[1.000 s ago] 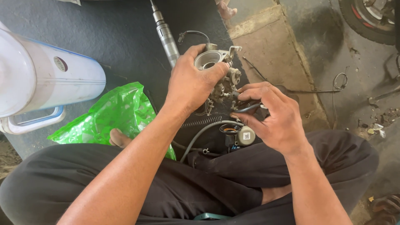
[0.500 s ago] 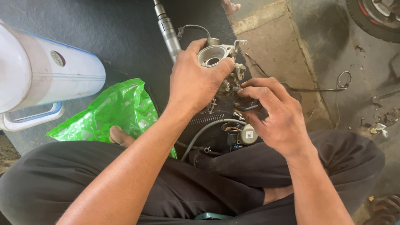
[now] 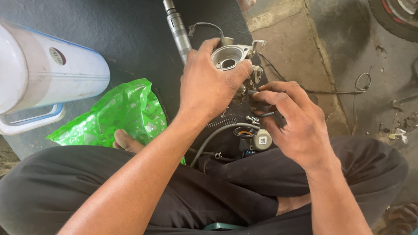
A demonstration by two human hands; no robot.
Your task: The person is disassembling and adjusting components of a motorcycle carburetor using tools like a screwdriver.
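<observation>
My left hand (image 3: 208, 89) grips a grey metal carburettor-like part (image 3: 229, 55), its round bore facing up, held above a dark mat (image 3: 130, 39). My right hand (image 3: 291, 122) is at the part's right side, with fingertips pinched on a small dark piece (image 3: 251, 92) against it. Just below lie a coil spring (image 3: 221, 122), a small screw (image 3: 252, 119), a black ring (image 3: 245, 131) and a round grey sensor-like piece (image 3: 262, 140) with a grey hose (image 3: 209, 141). I sit cross-legged in dark trousers.
A white cylindrical container (image 3: 41, 74) with a handle lies at the left. A crumpled green plastic bag (image 3: 117, 115) is beside my knee. A metal rod (image 3: 176, 26) lies on the mat. A thin wire (image 3: 348, 89) runs over concrete at right; a tyre (image 3: 398, 15) at top right.
The view shifted slightly; the held part sits a little higher and farther from me. My right hand's fingers moved closer onto the part's side.
</observation>
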